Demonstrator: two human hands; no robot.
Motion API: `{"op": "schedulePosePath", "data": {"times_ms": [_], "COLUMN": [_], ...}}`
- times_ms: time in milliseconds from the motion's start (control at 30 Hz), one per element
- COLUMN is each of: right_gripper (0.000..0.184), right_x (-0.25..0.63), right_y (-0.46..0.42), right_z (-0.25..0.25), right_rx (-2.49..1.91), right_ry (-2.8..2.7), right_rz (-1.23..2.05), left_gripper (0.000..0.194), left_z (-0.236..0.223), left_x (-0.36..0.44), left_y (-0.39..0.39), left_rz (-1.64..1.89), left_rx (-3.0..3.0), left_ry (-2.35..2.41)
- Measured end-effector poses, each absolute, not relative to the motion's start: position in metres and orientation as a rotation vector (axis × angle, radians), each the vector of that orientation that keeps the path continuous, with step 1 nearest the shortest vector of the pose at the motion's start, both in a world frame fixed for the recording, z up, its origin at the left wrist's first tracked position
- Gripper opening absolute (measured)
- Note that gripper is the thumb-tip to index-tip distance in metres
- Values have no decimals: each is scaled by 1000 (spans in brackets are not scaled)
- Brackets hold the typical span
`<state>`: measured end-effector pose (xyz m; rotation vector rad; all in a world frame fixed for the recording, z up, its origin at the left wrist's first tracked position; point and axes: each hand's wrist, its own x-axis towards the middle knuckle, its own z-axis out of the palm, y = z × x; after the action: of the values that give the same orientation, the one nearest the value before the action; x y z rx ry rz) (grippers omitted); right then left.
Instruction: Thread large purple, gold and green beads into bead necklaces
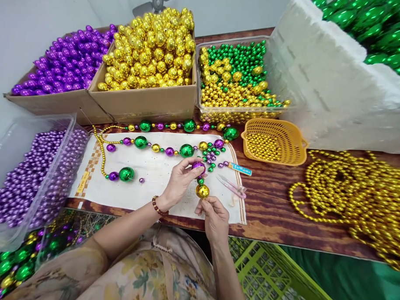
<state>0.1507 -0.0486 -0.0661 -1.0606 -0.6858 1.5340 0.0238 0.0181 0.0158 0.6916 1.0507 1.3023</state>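
My left hand [183, 178] pinches a shiny purple bead [198, 168] above the white cloth [159, 190]. Just below it hang a small green bead [200, 181] and a gold bead [202, 191], lined up as on one string. My right hand [215, 214] is closed at the underside of the gold bead, with thumb and fingertips together; the thread itself is too fine to make out there. Behind my hands lies a strung bead garland [187, 150] in green, purple and gold. Loose small green and purple beads [211, 158] are scattered beside my left fingertips.
Pink-handled snips [233, 187] and a blue-labelled cutter [240, 169] lie to the right. Behind stand boxes of purple beads [68, 60] and gold beads [151, 47], a clear bin [240, 110] and an orange basket [295, 146]. Gold bead strands [343, 190] pile at right; a purple-bead tub [31, 174] stands left.
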Motion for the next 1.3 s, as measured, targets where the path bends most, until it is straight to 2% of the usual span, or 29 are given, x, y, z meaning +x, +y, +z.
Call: {"op": "schedulePosePath", "data": {"times_ms": [133, 233, 400, 533, 600, 733, 867, 1100, 1300], "right_gripper": [24, 23, 19, 14, 13, 14, 18, 18, 19], "right_x": [157, 155, 156, 166, 170, 175, 176, 176, 175], "right_y": [-46, -39, -27, -27, -30, -37, -40, -38, -37], "right_z": [-67, -67, -68, -74, -79, -87, -88, -89, -86], "right_rx": [-1065, -1069, -1025, -1022, -1024, -1043, -1090, -1100, -1107], "right_ry": [-776, -835, -862, -842, -815, -802, -804, -802, -821], "right_rz": [1578, 1493, 1348, 1289, 1273, 1262, 1259, 1282, 1273], "left_gripper": [35, 33, 49, 28, 18, 27, 33, 33, 40], "left_z": [13, 15, 36, 67, 78, 84, 79, 79, 77], "left_x": [25, 22, 4, 4, 14, 38, 48, 43, 42], "left_y": [21, 23, 59, 148, 200, 280, 313, 328, 325], "left_rz": [1288, 1243, 1068, 1098, 865, 179, -343, -569, -501], "left_rx": [744, 926, 1322, 1816, 2152, 2408, 2398, 2483, 2446], "left_ry": [1062, 1006, 884, 1225, 1408, 1736, 1828, 1611, 1600]}}
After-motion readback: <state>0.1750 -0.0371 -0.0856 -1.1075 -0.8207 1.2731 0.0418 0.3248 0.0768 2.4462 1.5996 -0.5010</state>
